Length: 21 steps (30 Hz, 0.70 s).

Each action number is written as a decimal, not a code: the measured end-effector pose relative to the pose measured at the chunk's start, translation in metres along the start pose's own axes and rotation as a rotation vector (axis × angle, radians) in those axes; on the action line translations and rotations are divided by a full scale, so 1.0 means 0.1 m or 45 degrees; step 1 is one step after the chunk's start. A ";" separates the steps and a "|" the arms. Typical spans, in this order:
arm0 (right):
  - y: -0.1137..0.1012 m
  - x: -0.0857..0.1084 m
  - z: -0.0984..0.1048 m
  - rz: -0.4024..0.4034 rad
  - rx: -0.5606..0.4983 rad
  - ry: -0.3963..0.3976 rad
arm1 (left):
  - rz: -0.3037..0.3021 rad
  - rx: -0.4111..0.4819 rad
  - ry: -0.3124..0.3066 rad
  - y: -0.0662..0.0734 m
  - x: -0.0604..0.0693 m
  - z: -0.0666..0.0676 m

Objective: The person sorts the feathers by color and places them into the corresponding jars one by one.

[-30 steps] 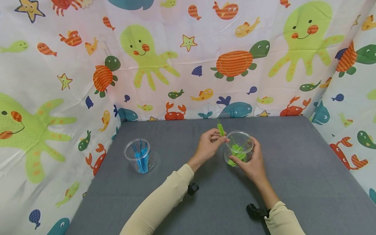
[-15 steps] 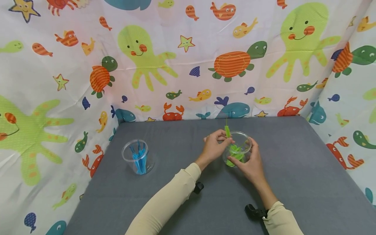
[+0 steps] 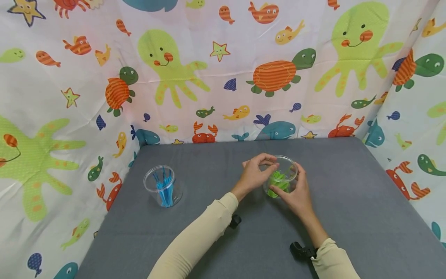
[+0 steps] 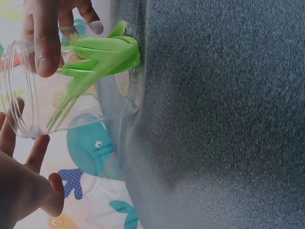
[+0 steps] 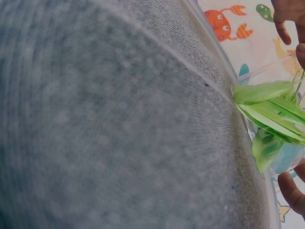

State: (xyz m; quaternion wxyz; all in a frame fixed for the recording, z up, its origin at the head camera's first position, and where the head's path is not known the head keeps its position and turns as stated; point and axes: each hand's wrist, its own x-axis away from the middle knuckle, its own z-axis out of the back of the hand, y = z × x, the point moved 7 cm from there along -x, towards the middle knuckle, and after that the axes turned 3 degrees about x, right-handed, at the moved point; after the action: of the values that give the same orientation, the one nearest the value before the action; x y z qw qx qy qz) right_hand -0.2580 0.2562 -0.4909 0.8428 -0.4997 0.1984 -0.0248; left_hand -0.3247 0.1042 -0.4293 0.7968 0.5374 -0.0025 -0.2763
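Observation:
A clear plastic cup (image 3: 286, 159) holding several green feathers (image 3: 278, 186) stands right of the table's middle. My right hand (image 3: 297, 193) grips its side; in the left wrist view that hand's fingers (image 4: 46, 47) lie against the wall. At the cup's left rim hovers my left hand (image 3: 256, 172), with spread, loosely bent fingers and no feather visible in it. The left wrist view shows this left hand (image 4: 28, 186) beside the rim, one fingertip seen through the plastic. Near the base, the right wrist view shows the feathers (image 5: 271, 109) bunched.
A second clear cup (image 3: 148, 182) with several thin blue pieces (image 3: 166, 190), perhaps feathers, stands at the left on the grey cloth-covered table (image 3: 209, 170). A sea-animal printed curtain (image 3: 223, 77) rises behind and at the sides.
My left hand has moved right to the cup's rim. The green feather it was pinching upright is no longer visible between its fingers. My right hand has stayed on the cup.

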 end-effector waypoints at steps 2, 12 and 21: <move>0.00 0.00 -0.01 0.003 0.001 -0.002 | -0.009 0.034 -0.007 0.01 0.01 0.01; 0.00 0.00 -0.01 0.003 -0.009 0.007 | -0.070 0.110 0.040 0.02 0.07 0.13; -0.01 0.01 -0.01 -0.001 -0.019 0.005 | -0.064 0.137 0.121 -0.03 0.20 0.29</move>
State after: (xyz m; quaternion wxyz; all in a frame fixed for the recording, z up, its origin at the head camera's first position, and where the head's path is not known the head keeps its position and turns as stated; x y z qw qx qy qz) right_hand -0.2571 0.2551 -0.4907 0.8386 -0.5061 0.2001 -0.0246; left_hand -0.3172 0.0698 -0.4254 0.7588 0.5919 0.0340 -0.2697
